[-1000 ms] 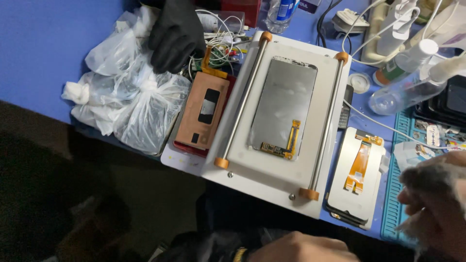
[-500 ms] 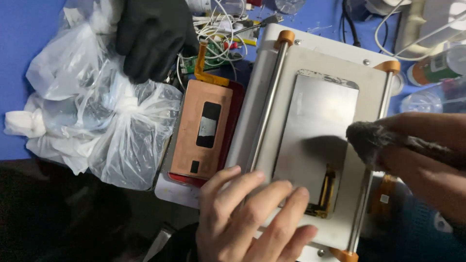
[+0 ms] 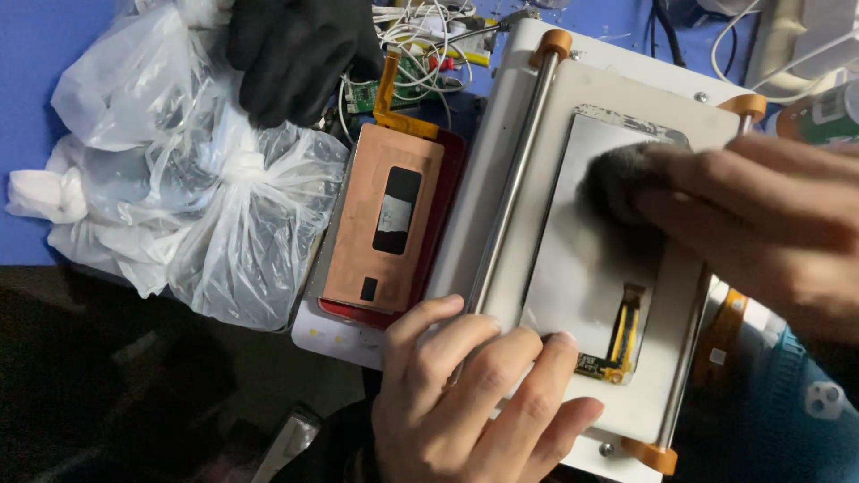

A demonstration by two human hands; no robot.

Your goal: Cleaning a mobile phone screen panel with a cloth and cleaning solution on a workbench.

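Observation:
A grey phone screen panel [image 3: 582, 286] with an orange flex cable [image 3: 622, 335] lies face down on a white plate [image 3: 617, 85] with orange-capped side rails. My right hand [image 3: 769, 224] pinches a dark wad [image 3: 617, 179] and presses it on the far half of the panel. My left hand [image 3: 474, 394] lies flat with spread fingers on the near left corner of the plate, its fingertips touching the panel's near edge and the left rail.
A copper-coloured phone back [image 3: 385, 224] in a red frame lies left of the plate. Tied clear plastic bags [image 3: 206, 206] sit farther left, with a black glove [image 3: 295, 54] on them. Wires and a small circuit board [image 3: 420, 54] are behind, and a bottle [image 3: 823, 112] at far right.
My right hand has slid the dark wad from the panel's middle toward its far end. A second ago both hands were off the plate; my left hand now rests on its near corner.

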